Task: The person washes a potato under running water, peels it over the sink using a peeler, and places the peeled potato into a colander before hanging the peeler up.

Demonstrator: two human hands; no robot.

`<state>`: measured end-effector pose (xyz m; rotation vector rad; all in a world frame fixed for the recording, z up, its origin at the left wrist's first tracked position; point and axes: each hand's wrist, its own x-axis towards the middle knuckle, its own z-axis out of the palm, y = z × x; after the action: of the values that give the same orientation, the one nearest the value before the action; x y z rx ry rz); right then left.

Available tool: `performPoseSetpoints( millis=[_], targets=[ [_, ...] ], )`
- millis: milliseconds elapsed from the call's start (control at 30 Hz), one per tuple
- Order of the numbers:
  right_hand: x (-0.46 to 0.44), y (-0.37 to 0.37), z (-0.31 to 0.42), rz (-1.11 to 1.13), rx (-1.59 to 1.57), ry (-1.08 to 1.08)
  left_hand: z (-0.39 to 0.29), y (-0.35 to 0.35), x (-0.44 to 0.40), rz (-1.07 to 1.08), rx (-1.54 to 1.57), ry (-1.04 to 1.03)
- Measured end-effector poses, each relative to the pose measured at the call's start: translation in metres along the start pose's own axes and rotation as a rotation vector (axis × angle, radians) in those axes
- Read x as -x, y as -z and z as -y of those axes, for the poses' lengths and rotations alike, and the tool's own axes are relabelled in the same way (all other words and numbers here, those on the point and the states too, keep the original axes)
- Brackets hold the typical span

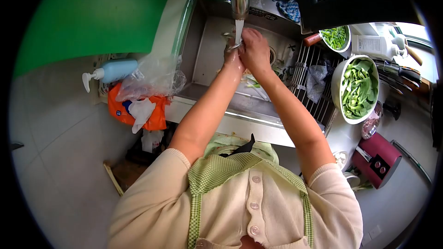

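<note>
Water runs from the tap onto both my hands, which are close together over the steel sink. My left hand is closed below the stream, and a small shiny thing shows at its fingers. Water and glare hide what kind of thing it is. Against the left hand lies my right hand, its fingers curled inward and the fingertips hidden. Below my wrists, green and white vegetable scraps lie in the sink.
A metal rack spans the sink's right side. Beyond it stand a white bowl of leafy greens, a pan of cut green vegetables and knives. To the left are a blue pump bottle and an orange bag.
</note>
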<state>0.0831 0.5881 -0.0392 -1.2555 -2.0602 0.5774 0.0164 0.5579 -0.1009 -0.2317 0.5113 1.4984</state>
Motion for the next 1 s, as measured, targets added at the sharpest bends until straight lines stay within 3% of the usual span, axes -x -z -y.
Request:
performPoseSetpoints(
  millis=[33, 67, 100, 167, 200, 267, 367, 433, 500, 533, 567, 633, 667, 733, 833, 867, 967, 1000],
  targets=[
    [0.002, -0.003, 0.000, 0.048, -0.007, -0.191, 0.000, -0.011, 0.007, -0.275, -0.242, -0.039],
    [-0.005, -0.011, -0.009, 0.156, -0.024, -0.473, 0.000, -0.013, 0.009, -0.344, -0.285, -0.028],
    [-0.010, -0.022, -0.023, 0.108, -0.038, -0.445, 0.000, -0.010, 0.011, -0.321, -0.348, -0.031],
    [-0.017, -0.029, -0.034, 0.211, -0.418, -0.718, -0.007, -0.020, 0.019, -0.370, -0.355, -0.012],
    [-0.011, -0.032, -0.037, 0.209, -0.416, -0.723, -0.008, -0.017, 0.018, -0.370, -0.356, -0.006],
    [0.000, -0.040, -0.040, 0.070, -0.708, -0.938, -0.010, -0.011, 0.012, -0.425, -0.311, -0.039],
    [0.022, -0.022, -0.012, -0.069, -0.758, -1.000, -0.003, 0.010, 0.002, -0.417, -0.257, -0.134],
    [0.038, -0.021, -0.004, -0.068, -0.792, -1.000, -0.002, 0.008, 0.002, -0.478, -0.274, -0.220],
    [0.049, -0.023, 0.002, -0.047, -0.874, -1.034, -0.004, 0.004, 0.006, -0.480, -0.802, -0.445],
    [0.050, -0.024, 0.002, -0.043, -0.844, -1.014, -0.001, -0.003, 0.010, -0.453, -0.887, -0.554],
    [0.049, -0.026, -0.002, -0.039, -0.850, -1.014, -0.002, -0.005, 0.014, -0.452, -1.185, -0.557],
    [0.049, -0.023, -0.010, 0.068, -0.410, -0.787, -0.003, 0.004, 0.007, -0.413, -1.244, -0.608],
    [0.052, -0.022, -0.012, 0.054, -0.254, -0.681, -0.010, 0.009, 0.002, -0.414, -1.245, -0.607],
    [0.054, -0.012, 0.000, 0.072, -0.167, -0.603, -0.029, 0.008, -0.002, -0.346, -0.649, 0.048],
    [0.050, -0.006, 0.008, 0.084, -0.060, -0.506, -0.017, 0.003, 0.001, -0.481, -0.637, -0.003],
    [0.048, -0.005, 0.011, 0.038, -0.030, -0.453, -0.017, 0.003, 0.008, -0.237, -0.655, -0.026],
    [0.044, -0.002, 0.011, 0.013, 0.033, -0.370, -0.008, 0.017, -0.001, -0.397, -0.593, -0.014],
    [0.043, -0.001, 0.011, 0.031, 0.063, -0.348, -0.023, 0.001, 0.014, -0.254, -0.429, 0.143]
  ],
)
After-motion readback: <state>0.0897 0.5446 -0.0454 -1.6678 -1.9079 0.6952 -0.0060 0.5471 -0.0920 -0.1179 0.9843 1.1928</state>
